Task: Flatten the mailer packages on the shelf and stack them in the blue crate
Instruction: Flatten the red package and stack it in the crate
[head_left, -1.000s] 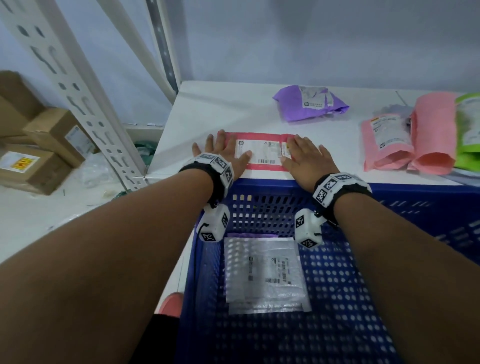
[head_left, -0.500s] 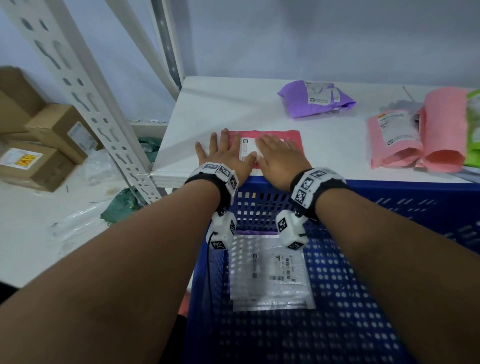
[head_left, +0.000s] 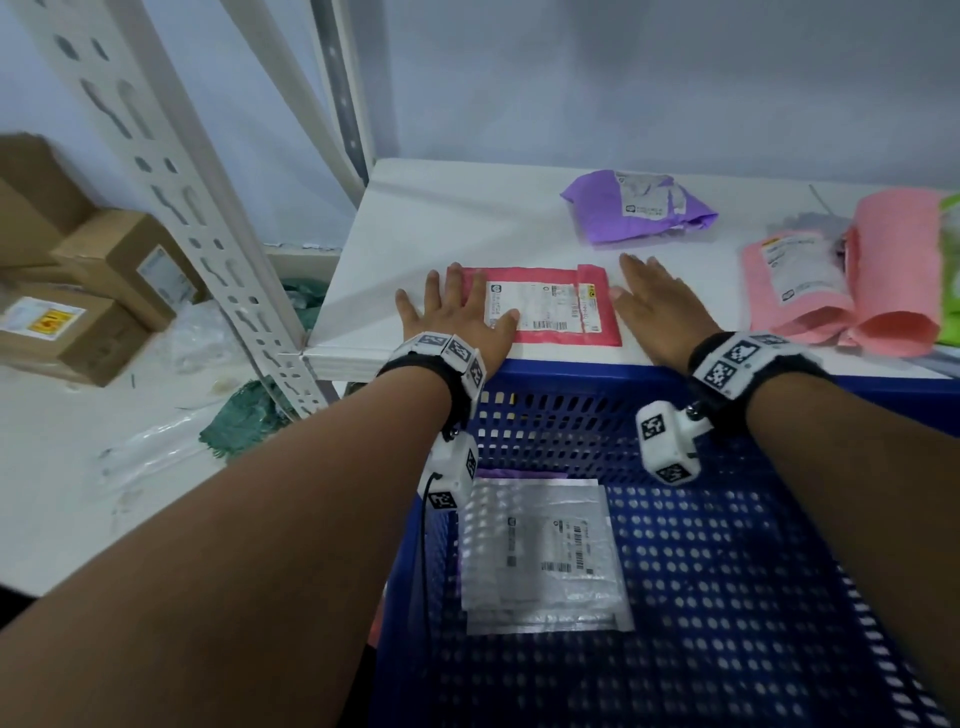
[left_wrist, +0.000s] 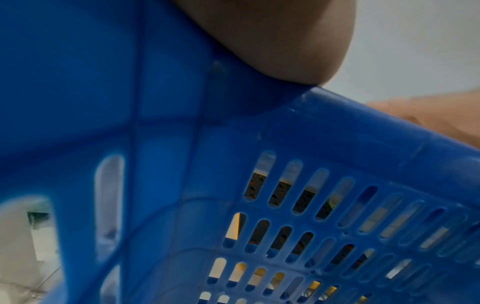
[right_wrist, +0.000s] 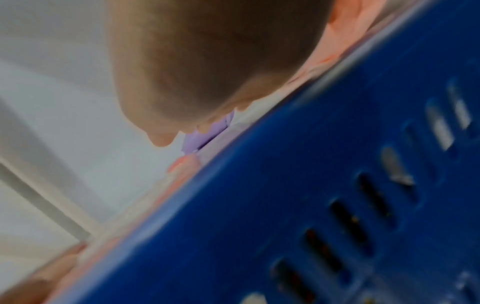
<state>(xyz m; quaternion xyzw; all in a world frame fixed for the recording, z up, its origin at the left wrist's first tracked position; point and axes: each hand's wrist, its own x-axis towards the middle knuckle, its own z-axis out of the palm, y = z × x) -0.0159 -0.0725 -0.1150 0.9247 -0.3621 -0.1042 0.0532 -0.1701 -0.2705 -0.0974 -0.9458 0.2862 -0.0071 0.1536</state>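
A: Where does the flat red plastic mailer with the white shipping label (head_left: 540, 305) sit?

B: At the front edge of the white shelf (head_left: 441, 218), just behind the rim of the blue perforated plastic crate (head_left: 727, 597). The left hand (head_left: 457, 317) lies flat on its left end, fingers straight and spread, thumb reaching onto the label. The right hand (head_left: 652, 306) is flat too, palm down just beside the mailer's right edge; I'd say it rests on the shelf and not on the mailer. Neither hand has hold of anything.

A: So the step is the flattening. How to do it well?

B: My judgement: anchor one end with the left palm and sweep the other palm outward from the middle, so trapped air leaves through the folded flap on the right. Press with the whole palm, not the fingertips, or the film will crease.

A: And then?

B: Slide it over the shelf edge to pinch it, and lay it square on the silver bubble mailer (head_left: 540, 551) already in the crate, edges matched so the stack stays level.

A: What's left?

B: A crumpled purple plastic mailer (head_left: 639, 208) farther back and rolled pink mailers (head_left: 841, 291) at the right still look puffy.
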